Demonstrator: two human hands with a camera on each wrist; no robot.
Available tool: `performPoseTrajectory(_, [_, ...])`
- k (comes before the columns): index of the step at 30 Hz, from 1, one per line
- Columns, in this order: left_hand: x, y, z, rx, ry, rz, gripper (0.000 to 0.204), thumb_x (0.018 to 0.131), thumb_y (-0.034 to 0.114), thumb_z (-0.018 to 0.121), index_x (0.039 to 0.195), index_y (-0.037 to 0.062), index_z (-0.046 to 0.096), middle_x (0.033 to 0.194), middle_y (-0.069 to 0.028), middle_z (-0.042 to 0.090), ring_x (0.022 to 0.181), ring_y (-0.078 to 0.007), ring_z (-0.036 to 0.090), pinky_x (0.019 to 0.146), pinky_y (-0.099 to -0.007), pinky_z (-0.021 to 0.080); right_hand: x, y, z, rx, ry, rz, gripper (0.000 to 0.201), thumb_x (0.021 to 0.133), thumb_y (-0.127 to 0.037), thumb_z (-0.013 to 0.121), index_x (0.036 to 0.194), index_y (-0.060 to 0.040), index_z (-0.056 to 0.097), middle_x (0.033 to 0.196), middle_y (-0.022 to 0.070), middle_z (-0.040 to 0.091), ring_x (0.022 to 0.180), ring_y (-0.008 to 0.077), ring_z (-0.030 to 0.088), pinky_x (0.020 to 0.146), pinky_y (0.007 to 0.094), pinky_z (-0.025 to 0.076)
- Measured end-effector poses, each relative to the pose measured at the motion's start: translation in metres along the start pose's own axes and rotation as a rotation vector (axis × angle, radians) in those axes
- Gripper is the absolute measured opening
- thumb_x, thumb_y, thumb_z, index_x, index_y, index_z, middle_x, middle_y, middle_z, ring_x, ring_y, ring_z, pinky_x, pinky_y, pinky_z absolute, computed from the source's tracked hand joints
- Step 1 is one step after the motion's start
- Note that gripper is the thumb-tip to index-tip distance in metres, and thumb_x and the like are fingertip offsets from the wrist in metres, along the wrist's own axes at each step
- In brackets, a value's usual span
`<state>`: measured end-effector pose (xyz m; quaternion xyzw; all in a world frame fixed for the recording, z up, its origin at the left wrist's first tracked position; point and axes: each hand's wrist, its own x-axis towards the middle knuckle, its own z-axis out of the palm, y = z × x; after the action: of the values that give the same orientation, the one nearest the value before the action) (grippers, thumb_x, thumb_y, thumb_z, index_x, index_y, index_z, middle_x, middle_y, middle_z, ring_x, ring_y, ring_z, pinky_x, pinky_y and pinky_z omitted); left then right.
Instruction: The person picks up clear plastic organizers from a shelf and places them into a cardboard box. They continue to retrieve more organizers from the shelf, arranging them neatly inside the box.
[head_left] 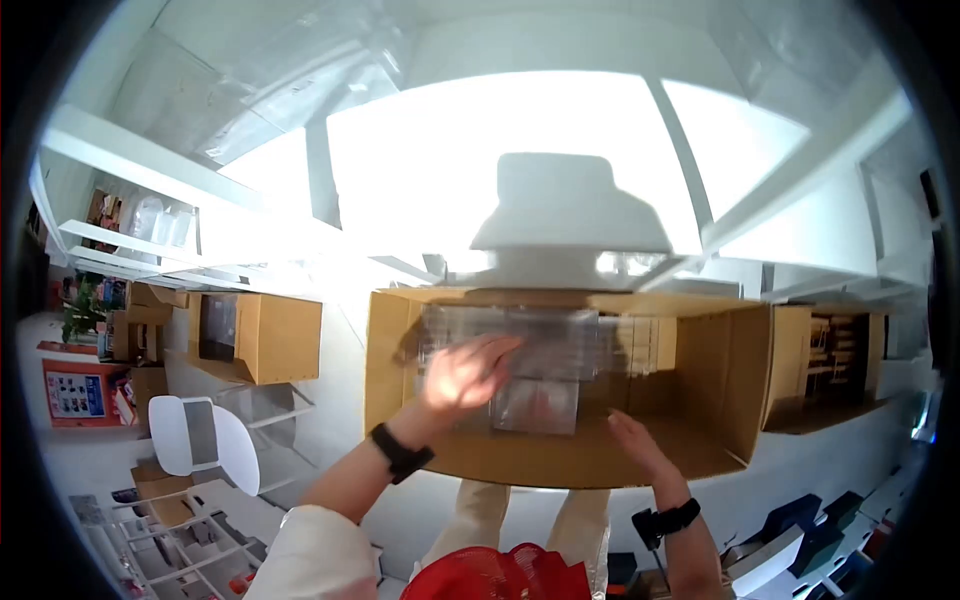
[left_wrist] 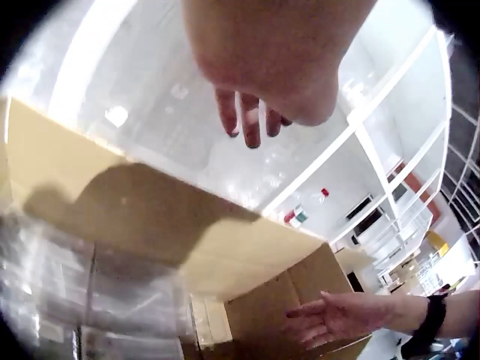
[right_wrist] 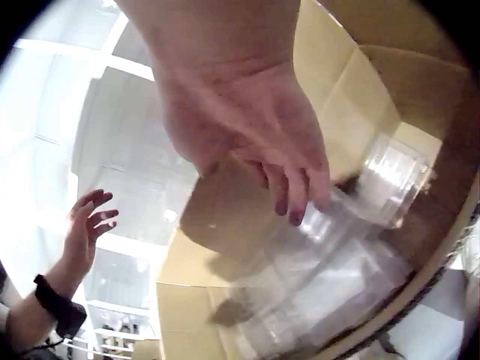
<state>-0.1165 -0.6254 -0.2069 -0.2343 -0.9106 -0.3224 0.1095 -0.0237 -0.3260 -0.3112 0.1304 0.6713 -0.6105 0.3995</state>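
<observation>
A long cardboard box [head_left: 712,390] stands in front of me, its top side uncovered. Clear plastic packs [head_left: 536,408] lie in its left and middle part, some stacked along the back wall. My left hand [head_left: 467,374] is over the packs at the left, fingers loosely extended and holding nothing. Over the front right of the box is my right hand [head_left: 640,445], also bare, with its fingers nearly straight. In the right wrist view, the fingers of the right hand [right_wrist: 251,124] overlap the shiny packs [right_wrist: 322,289]. The left wrist view has more packs [left_wrist: 127,296] below the left hand [left_wrist: 262,75].
A smaller cardboard box [head_left: 278,338] stands to the left, and another box [head_left: 790,365] with slatted contents adjoins on the right. White shelving [head_left: 160,245] and a white chair [head_left: 170,435] are at the left. A bright white surface [head_left: 420,170] lies beyond the box.
</observation>
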Motion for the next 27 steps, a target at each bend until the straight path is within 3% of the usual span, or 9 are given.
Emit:
performPoseTrajectory(2, [0.005,-0.012,-0.068,0.031,0.16,0.128,0.021,0.062,0.003,0.057,0.082,0.0062,0.061,0.076,-0.0058,0.063,0.054,-0.0172,0.058,0.047,-0.0272,0.046,-0.021,-0.089,0.026,0.263,-0.264,-0.042,0.06,0.088,-0.041,0.042,0.13,0.0006,0.028,0.12,0.0148,0.046,0.108,0.0221,0.047,0.091,0.0325,0.037])
performPoseTrajectory(4, [0.016,-0.013,-0.136,0.195,0.356,0.04,0.022,0.08,0.019,0.047,0.073,0.0034,0.061,0.067,-0.0047,0.062,0.054,-0.018,0.058,0.055,-0.0282,0.047,-0.019,-0.14,0.045,0.404,-0.532,-0.134,0.072,0.085,-0.049,0.042,0.134,-0.0024,0.019,0.127,0.0189,0.039,0.112,0.0317,0.044,0.092,0.0425,0.036])
performPoseTrajectory(5, [0.015,-0.025,-0.157,0.033,0.534,-0.05,0.038,0.088,0.027,0.036,0.071,0.0013,0.06,0.068,-0.0069,0.062,0.054,-0.018,0.057,0.054,-0.0292,0.045,-0.015,-0.158,0.056,0.444,-0.524,-0.177,0.071,0.083,-0.05,0.044,0.132,-0.0031,0.024,0.127,0.0202,0.038,0.113,0.0332,0.043,0.092,0.0436,0.036])
performPoseTrajectory(8, [0.015,-0.071,-0.216,-0.154,0.721,-0.317,0.028,0.089,0.015,0.033,0.095,-0.0035,0.054,0.087,-0.0126,0.061,0.084,-0.0184,0.057,0.077,-0.0254,0.042,0.006,-0.279,0.092,0.449,-0.412,-0.45,0.067,0.081,-0.048,0.049,0.128,-0.0028,0.032,0.125,0.0185,0.04,0.112,0.0303,0.043,0.092,0.0436,0.036])
performPoseTrajectory(10, [0.022,-0.102,-0.236,0.092,0.519,-0.362,0.034,0.09,0.015,0.032,0.114,-0.0025,0.047,0.117,-0.0178,0.048,0.113,-0.0293,0.042,0.096,-0.0329,0.03,0.022,-0.369,0.118,0.278,-0.265,-0.656,0.068,0.081,-0.048,0.049,0.128,-0.0016,0.03,0.129,0.0145,0.036,0.113,0.0247,0.041,0.094,0.037,0.033])
performPoseTrajectory(12, [0.014,-0.147,-0.235,0.341,0.273,-0.423,0.04,0.09,0.019,0.032,0.124,-0.0008,0.038,0.13,-0.0207,0.034,0.123,-0.0333,0.029,0.102,-0.0379,0.021,0.05,-0.433,0.138,0.153,-0.023,-0.65,0.079,0.079,-0.053,0.05,0.132,-0.0024,0.021,0.133,0.02,0.028,0.121,0.0324,0.031,0.098,0.0433,0.026])
performPoseTrajectory(16, [-0.001,-0.18,-0.211,0.645,-0.02,-0.473,0.057,0.088,0.036,0.039,0.13,-0.0013,0.027,0.139,-0.0212,0.014,0.129,-0.0335,0.012,0.103,-0.0465,0.011,0.097,-0.534,0.171,0.378,0.112,-0.351,0.099,0.076,-0.057,0.049,0.134,-0.0016,-0.01,0.137,0.0282,0.005,0.127,0.0433,0.006,0.101,0.0537,0.011])
performPoseTrajectory(19, [-0.001,-0.178,-0.214,0.513,0.005,-0.513,0.062,0.087,0.04,0.038,0.131,-0.0008,0.023,0.139,-0.0227,0.011,0.129,-0.0346,0.009,0.103,-0.0482,0.009,0.119,-0.564,0.181,0.387,0.129,-0.345,0.092,0.073,-0.062,0.049,0.137,-0.0161,0.004,0.139,0.0249,-0.002,0.127,0.044,0.007,0.099,0.0578,0.011])
performPoseTrajectory(27, [0.014,-0.169,-0.226,0.435,-0.307,-0.681,0.078,0.084,0.053,0.032,0.135,0.0009,0.005,0.141,-0.0202,-0.003,0.13,-0.0341,-0.008,0.103,-0.0477,-0.003,0.11,-0.558,0.169,0.361,0.158,-0.322,0.078,0.072,-0.058,0.05,0.129,-0.015,0.02,0.127,0.0186,0.018,0.112,0.0359,0.022,0.091,0.05,0.02])
